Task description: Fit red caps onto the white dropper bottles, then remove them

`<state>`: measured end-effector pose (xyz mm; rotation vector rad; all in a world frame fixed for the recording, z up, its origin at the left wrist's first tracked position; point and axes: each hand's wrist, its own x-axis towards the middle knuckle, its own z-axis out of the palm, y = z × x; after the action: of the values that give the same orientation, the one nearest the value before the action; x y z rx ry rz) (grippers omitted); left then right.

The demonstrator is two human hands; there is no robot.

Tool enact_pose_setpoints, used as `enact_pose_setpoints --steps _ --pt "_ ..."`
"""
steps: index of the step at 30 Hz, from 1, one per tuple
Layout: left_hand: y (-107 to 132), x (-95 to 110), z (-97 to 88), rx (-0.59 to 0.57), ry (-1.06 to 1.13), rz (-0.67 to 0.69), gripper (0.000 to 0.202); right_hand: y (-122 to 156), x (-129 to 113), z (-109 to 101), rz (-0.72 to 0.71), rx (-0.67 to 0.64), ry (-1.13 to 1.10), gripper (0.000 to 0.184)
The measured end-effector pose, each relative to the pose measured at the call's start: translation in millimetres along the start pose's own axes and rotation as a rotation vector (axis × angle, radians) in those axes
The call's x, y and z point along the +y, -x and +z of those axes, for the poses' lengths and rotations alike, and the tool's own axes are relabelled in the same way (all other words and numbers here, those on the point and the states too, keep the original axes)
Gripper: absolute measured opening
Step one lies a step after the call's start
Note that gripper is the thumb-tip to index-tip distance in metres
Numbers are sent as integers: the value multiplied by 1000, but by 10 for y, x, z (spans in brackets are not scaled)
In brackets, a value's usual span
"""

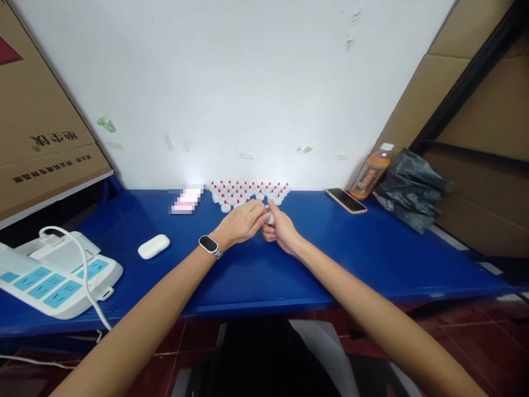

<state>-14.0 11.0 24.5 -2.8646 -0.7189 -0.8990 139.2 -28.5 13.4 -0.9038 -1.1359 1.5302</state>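
As the left hand (244,221) and right hand (283,227) together grip a small white piece (270,216) at the frame's centre, a slipping finger could topple the red-tipped white caps (259,196) standing just beyond.

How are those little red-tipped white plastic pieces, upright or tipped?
Upright: visible pieces on the blue table show red tips on top.
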Motion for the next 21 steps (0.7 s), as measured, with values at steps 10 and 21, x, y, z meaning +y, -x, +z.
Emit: enact_pose_setpoints --steps 10,21 --pt "-33 -106 68 275 452 -408 43 -17 -31 -182 -361 149 330 50" --pt "22 -428 159 87 314 -331 24 -63 -62 -375 -434 113 623 55"
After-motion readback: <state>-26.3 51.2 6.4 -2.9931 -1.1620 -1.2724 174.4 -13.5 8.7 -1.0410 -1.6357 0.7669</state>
